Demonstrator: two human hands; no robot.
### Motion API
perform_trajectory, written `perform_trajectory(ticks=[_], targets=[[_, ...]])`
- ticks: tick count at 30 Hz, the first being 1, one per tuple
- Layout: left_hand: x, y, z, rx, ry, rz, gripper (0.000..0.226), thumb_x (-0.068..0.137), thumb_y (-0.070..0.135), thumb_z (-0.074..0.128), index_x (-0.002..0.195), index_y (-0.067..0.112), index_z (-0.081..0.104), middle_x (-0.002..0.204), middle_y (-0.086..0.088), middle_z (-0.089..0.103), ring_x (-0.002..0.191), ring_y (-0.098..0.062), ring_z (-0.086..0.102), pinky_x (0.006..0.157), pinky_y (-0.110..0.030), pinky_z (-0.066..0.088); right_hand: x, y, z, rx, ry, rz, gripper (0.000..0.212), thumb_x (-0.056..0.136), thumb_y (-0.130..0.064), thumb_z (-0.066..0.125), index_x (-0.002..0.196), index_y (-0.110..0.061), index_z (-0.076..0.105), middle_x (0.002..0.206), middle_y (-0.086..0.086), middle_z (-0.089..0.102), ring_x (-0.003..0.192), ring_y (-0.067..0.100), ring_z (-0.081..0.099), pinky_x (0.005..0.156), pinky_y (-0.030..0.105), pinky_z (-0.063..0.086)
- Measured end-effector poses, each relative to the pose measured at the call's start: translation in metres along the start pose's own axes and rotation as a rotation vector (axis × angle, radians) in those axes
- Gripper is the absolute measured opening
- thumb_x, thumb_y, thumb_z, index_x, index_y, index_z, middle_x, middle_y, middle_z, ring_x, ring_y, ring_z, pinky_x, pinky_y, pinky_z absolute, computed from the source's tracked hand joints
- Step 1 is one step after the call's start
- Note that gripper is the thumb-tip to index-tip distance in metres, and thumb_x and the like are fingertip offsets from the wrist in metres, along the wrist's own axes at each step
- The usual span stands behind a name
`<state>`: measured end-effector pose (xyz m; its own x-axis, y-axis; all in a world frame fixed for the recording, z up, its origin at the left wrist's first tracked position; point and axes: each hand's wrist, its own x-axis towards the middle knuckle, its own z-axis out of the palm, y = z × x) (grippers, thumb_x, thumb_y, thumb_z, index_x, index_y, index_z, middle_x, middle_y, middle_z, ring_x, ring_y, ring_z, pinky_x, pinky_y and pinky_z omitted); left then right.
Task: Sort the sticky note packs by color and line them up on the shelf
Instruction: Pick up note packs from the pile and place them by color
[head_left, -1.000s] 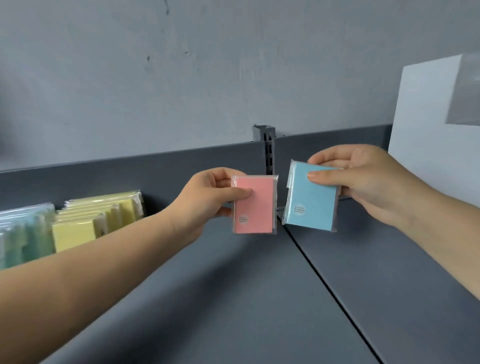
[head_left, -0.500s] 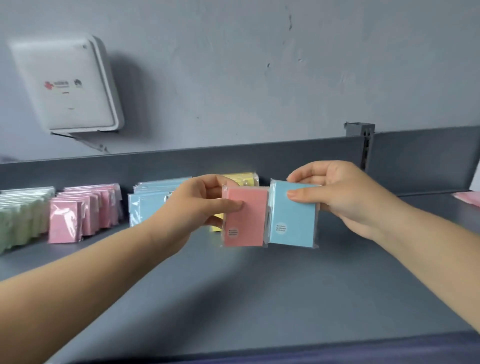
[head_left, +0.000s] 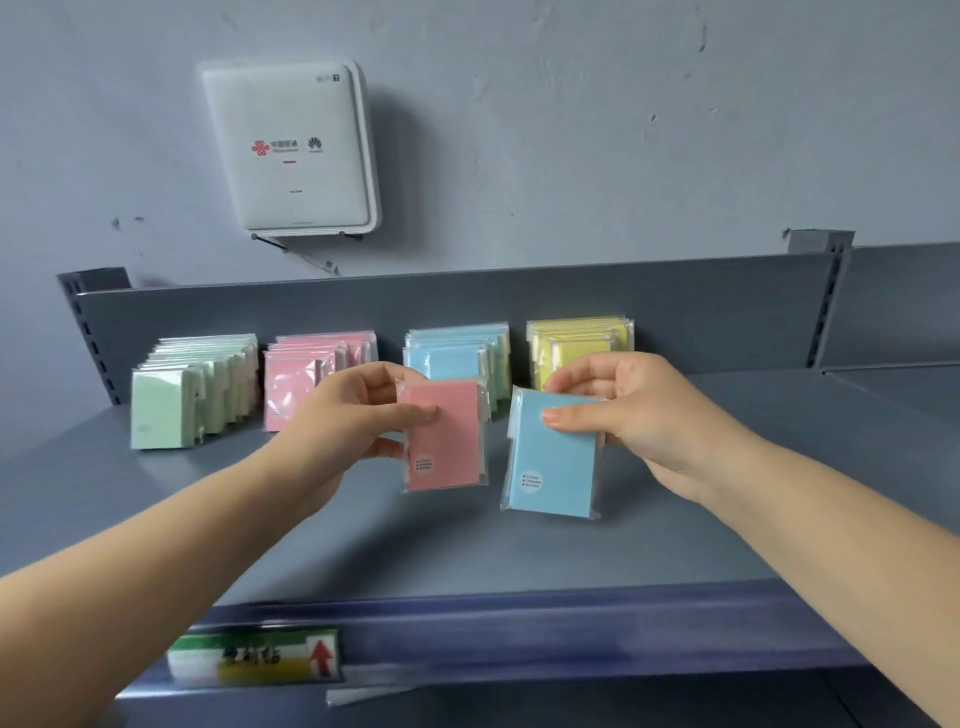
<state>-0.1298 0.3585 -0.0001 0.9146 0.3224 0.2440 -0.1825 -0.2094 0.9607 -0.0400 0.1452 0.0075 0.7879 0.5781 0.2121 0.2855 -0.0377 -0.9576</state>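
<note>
A grey shelf carries four upright rows along its back: green packs, pink packs, blue packs, yellow packs.

Four pack rows along shelf back, router above.

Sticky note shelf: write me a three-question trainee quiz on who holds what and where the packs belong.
1. True or false: the left hand holds the pink pack.
2. Which row stands between the green row and the blue row on the shelf? A yellow, B pink, C none
3. Fill in: the right hand pinches a ____ pack.

Key
1. True.
2. B: the pink row.
3. Blue: the blue pack, likely bound for the blue row, left of the yellow row.
</note>
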Motion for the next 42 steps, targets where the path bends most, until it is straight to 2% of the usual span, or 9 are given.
perform_trajectory(ticks=[7,16,19,23,28,31,35,38,42], targets=[[0.000,-0.001,-0.020,0.012,0.045,0.000,0.018,0.081,-0.005,0.063,0.084,0.013,0.062,0.080,0.000,0.071,0.075,-0.013,0.067,0.053,-0.021,0.053,0.017,0.000,0.020,-0.046,-0.026,-0.026,0.021,0.073,0.001,0.074,0.076,-0.017,0.064,0.076,-0.001,0.069,0.071,0.010,0.065,0.064,0.016,0.048],[0.009,-0.005,-0.039,0.030,0.175,-0.034,0.019,0.081,-0.005,0.062,0.082,0.014,0.061,0.074,0.004,0.071,0.072,-0.012,0.065,0.057,-0.023,0.051,0.077,0.013,0.038,-0.199,-0.037,-0.107,0.024,0.072,-0.003,0.077,0.074,-0.022,0.062,0.081,-0.007,0.062,0.083,0.007,0.059,0.077,0.019,0.049],[0.016,-0.005,-0.042,0.037,0.214,-0.045,0.017,0.080,-0.005,0.062,0.087,0.011,0.061,0.077,0.001,0.070,0.073,-0.015,0.064,0.060,-0.026,0.050,0.095,0.018,0.045,-0.257,-0.025,-0.182,0.024,0.073,-0.007,0.077,0.074,-0.024,0.060,0.080,-0.013,0.060,0.082,0.002,0.056,0.072,0.013,0.043],[0.025,-0.005,-0.043,0.044,0.243,-0.049,0.018,0.081,-0.005,0.063,0.085,0.012,0.062,0.076,0.003,0.070,0.070,-0.011,0.065,0.056,-0.021,0.051,0.119,0.023,0.055,-0.238,0.016,-0.285,0.022,0.074,-0.008,0.076,0.078,-0.022,0.060,0.081,-0.015,0.059,0.082,0.002,0.055,0.075,0.014,0.041],[0.034,-0.008,-0.047,0.060,0.283,-0.066,0.019,0.080,-0.005,0.063,0.093,0.010,0.063,0.088,-0.004,0.070,0.080,-0.017,0.064,0.065,-0.029,0.051,0.132,0.033,0.059,-0.426,-0.054,-0.440,0.017,0.078,-0.012,0.073,0.088,-0.019,0.061,0.086,-0.016,0.058,0.083,-0.005,0.052,0.071,-0.006,0.033],[0.038,-0.010,-0.054,0.077,0.285,-0.066,0.021,0.080,-0.004,0.064,0.099,0.006,0.063,0.093,-0.007,0.070,0.085,-0.020,0.063,0.066,-0.032,0.047,0.138,0.038,0.058,-0.637,-0.056,-0.589,0.019,0.080,-0.017,0.071,0.098,-0.012,0.064,0.093,-0.011,0.058,0.091,0.003,0.047,0.079,0.007,0.036],[0.041,-0.013,-0.069,0.077,0.274,-0.060,0.028,0.080,-0.004,0.064,0.107,0.002,0.062,0.097,-0.008,0.071,0.086,-0.023,0.065,0.070,-0.036,0.049,0.145,0.039,0.057,-0.883,0.021,-0.764,0.022,0.073,-0.018,0.076,0.091,-0.009,0.066,0.089,0.000,0.066,0.093,0.024,0.054,0.079,0.029,0.038],[0.044,-0.014,-0.082,0.079,0.237,-0.035,0.020,0.080,-0.006,0.063,0.094,0.009,0.065,0.086,0.001,0.073,0.077,-0.015,0.068,0.063,-0.032,0.055,0.145,0.035,0.060,-0.992,0.039,-0.801,0.024,0.068,-0.024,0.073,0.086,-0.011,0.066,0.084,0.001,0.066,0.086,0.030,0.058,0.076,0.033,0.040],[0.047,-0.012,-0.102,0.066,0.180,-0.021,0.020,0.080,-0.006,0.063,0.082,0.014,0.061,0.076,0.003,0.070,0.066,-0.011,0.066,0.054,-0.024,0.054,0.138,0.016,0.075,-0.853,0.066,-0.765,0.024,0.076,-0.030,0.069,0.092,-0.014,0.063,0.086,-0.008,0.057,0.081,0.017,0.050,0.075,0.028,0.041]])
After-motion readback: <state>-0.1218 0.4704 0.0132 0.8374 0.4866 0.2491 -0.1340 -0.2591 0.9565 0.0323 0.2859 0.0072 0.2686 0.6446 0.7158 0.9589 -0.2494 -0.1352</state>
